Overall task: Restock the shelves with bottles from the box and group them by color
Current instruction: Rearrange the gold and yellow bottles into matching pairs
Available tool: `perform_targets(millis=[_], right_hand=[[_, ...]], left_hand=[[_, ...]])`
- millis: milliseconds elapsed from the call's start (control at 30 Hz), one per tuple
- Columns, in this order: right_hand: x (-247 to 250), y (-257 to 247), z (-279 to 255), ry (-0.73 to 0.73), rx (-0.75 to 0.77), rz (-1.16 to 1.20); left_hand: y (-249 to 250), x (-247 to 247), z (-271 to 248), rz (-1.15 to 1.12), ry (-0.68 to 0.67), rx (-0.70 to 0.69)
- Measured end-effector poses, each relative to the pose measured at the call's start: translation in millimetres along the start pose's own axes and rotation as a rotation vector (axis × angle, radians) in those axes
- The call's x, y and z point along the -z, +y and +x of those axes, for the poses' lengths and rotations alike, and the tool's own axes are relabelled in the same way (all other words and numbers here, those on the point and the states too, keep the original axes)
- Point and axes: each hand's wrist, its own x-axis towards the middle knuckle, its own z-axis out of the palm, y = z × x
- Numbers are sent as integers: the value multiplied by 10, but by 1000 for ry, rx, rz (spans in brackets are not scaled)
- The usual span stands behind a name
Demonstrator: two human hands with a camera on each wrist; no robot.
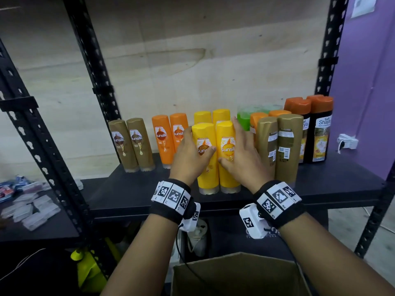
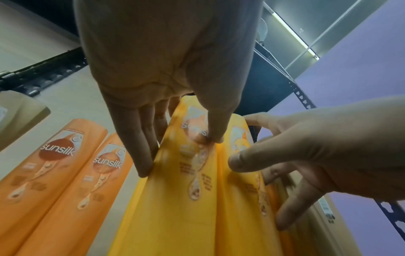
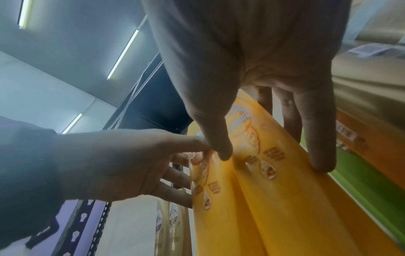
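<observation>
Two yellow bottles (image 1: 215,157) stand upright at the shelf (image 1: 132,189) front, clasped together between left hand (image 1: 190,154) and right hand (image 1: 243,159), fingers curled round their sides. Smooth, stiff plastic, probably slippery and moderately heavy; best gripped mid-body.

2 yellow Sunsilk btls (image 1: 215,157) upright, side by side, touching, near shelf (image 1: 132,189) front edge, mid; labels facing out; 2 more yellow btls (image 1: 212,116) just behind; 2 orange btls (image 1: 170,137) to their left, upright, nearer back edge; 2 gold btls (image 1: 131,144) further left; right of yellow pair: 2 gold btls, back labels out (image 1: 277,146), front; orange-capped + green btls (image 1: 243,119) behind; 2 dark btls w/ orange caps (image 1: 310,129) at right end; cardboard box (image 1: 235,278) open, below shelf front.
</observation>
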Motion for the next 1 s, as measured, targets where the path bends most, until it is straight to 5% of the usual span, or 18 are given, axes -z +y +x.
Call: perform_targets(millis=[1000], right_hand=[[-587,279,753,98,-61,183]], left_hand=[[-275,-378,749,-70,-58,151]])
